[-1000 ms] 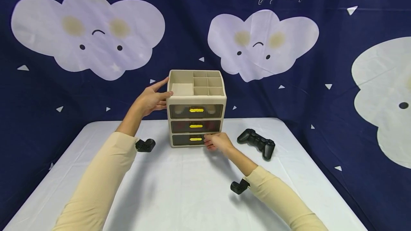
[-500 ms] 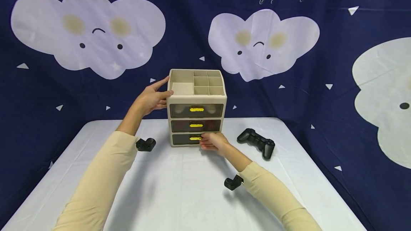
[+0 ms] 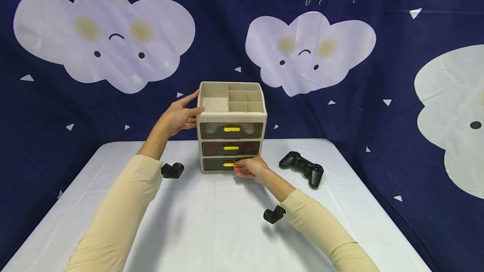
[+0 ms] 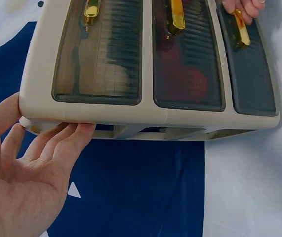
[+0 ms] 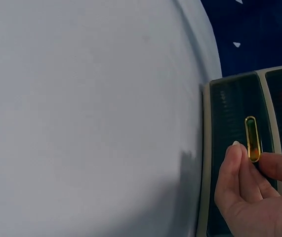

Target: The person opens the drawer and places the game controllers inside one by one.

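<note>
A cream desktop drawer organizer (image 3: 232, 118) stands at the back of the table, with three dark see-through drawers and gold handles. My left hand (image 3: 177, 116) presses its left side with spread fingers; the thumb lies on the top front edge. In the left wrist view the left hand's fingertips (image 4: 85, 129) touch the side panel. My right hand (image 3: 252, 168) is at the bottom drawer (image 3: 213, 164), its thumb and fingers pinching the end of the gold handle (image 5: 252, 138). All three drawers sit flush in the frame.
A black game controller (image 3: 301, 168) lies right of the organizer on the white tablecloth (image 3: 211, 221). Behind the table hangs a dark blue curtain (image 3: 223, 45) with cloud prints. Pale and reddish contents show dimly through the upper two drawers.
My right hand has moved left along the bottom drawer's front to its handle, and its fingers have come together on it. The left hand and the organizer have stayed put.
</note>
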A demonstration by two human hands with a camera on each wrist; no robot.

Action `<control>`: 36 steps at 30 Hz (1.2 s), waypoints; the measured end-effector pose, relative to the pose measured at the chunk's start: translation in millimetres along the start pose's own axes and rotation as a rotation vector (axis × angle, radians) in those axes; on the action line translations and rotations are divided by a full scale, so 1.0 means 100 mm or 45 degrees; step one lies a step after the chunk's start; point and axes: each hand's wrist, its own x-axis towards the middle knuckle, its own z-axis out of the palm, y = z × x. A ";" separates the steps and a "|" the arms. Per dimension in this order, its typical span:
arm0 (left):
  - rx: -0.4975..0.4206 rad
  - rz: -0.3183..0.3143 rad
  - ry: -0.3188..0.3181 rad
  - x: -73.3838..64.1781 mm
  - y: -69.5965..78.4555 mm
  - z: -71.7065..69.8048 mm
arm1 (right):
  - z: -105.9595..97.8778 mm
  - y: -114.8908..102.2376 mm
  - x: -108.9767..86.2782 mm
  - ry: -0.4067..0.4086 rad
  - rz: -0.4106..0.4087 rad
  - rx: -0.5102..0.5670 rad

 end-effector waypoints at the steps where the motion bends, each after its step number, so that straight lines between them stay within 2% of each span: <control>1: 0.000 0.000 -0.001 0.00 0.00 0.00 | 0.00 0.01 0.00 0.000 0.001 0.001; 11: 0.001 0.000 -0.016 -0.02 0.00 -0.01 | -0.01 0.06 -0.14 -0.034 0.031 -0.036; 27: 0.030 0.011 0.005 0.01 -0.02 0.00 | -0.05 0.16 -0.49 -0.091 0.045 -0.077; 36: 0.026 0.009 0.000 0.00 -0.01 0.00 | 0.01 0.25 -0.70 -0.078 -0.004 -0.064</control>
